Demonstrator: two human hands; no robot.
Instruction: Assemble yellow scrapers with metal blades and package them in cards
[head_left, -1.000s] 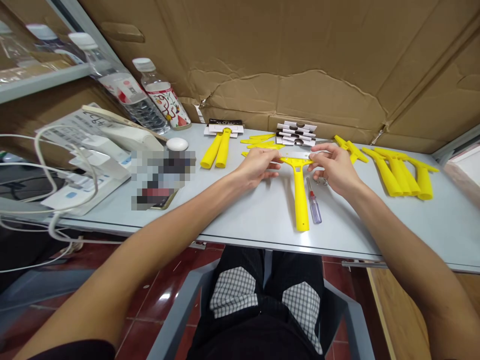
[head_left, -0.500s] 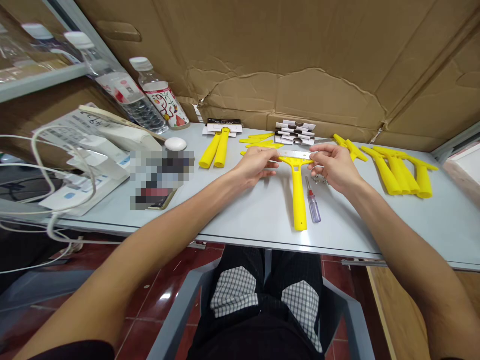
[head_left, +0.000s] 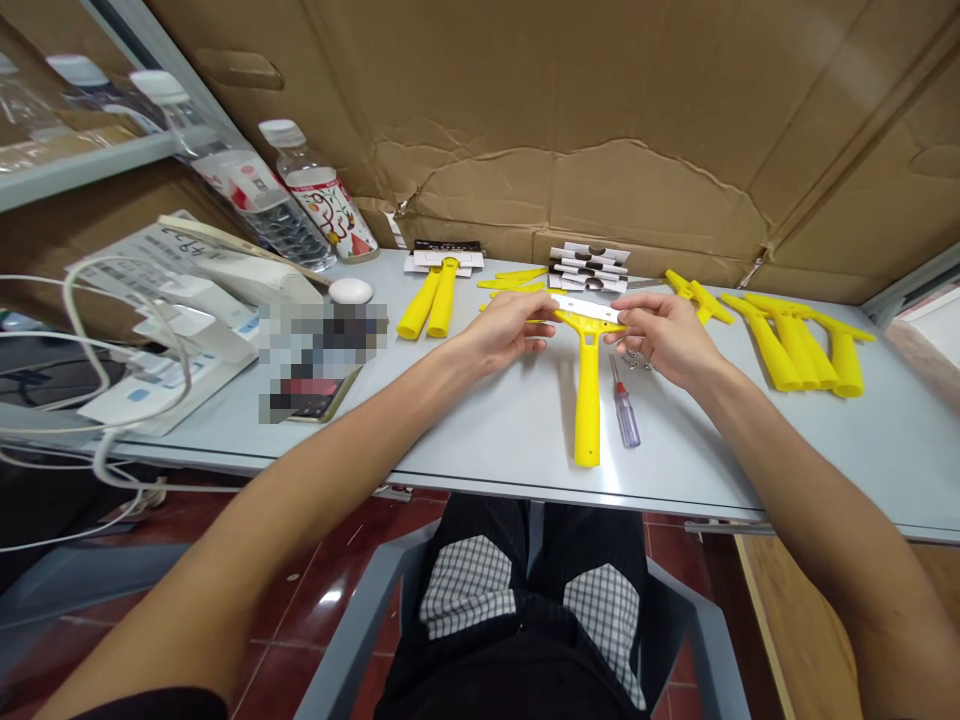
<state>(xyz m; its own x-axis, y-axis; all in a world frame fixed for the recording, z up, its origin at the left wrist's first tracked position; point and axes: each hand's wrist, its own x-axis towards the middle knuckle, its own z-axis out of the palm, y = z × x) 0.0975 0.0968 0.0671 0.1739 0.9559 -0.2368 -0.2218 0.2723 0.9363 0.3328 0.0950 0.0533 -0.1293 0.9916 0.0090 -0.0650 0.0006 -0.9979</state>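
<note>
A yellow plastic scraper (head_left: 588, 400) is held between my two hands, its handle pointing toward me. Along its head lies a flat metal blade (head_left: 586, 307) with holes in it. My left hand (head_left: 511, 330) pinches the left end of the head and blade, and my right hand (head_left: 660, 335) pinches the right end. Fingers cover both ends. Just right of the handle, a screwdriver (head_left: 627, 415) with a clear purple handle lies on the table. Several small metal screws (head_left: 637, 360) lie under my right hand, partly hidden by it.
Several yellow scraper handles (head_left: 806, 345) lie at the right. Two scrapers (head_left: 444, 300) rest at the left back, near a stack of blades in card sleeves (head_left: 589, 268) and flat yellow strips (head_left: 517, 278). A phone (head_left: 319, 395), white cables (head_left: 97, 430) and bottles (head_left: 322, 190) occupy the left.
The scraper's handle end has swung slightly left, and its blade now tilts down to the right. Both hands keep their hold at the two ends.
</note>
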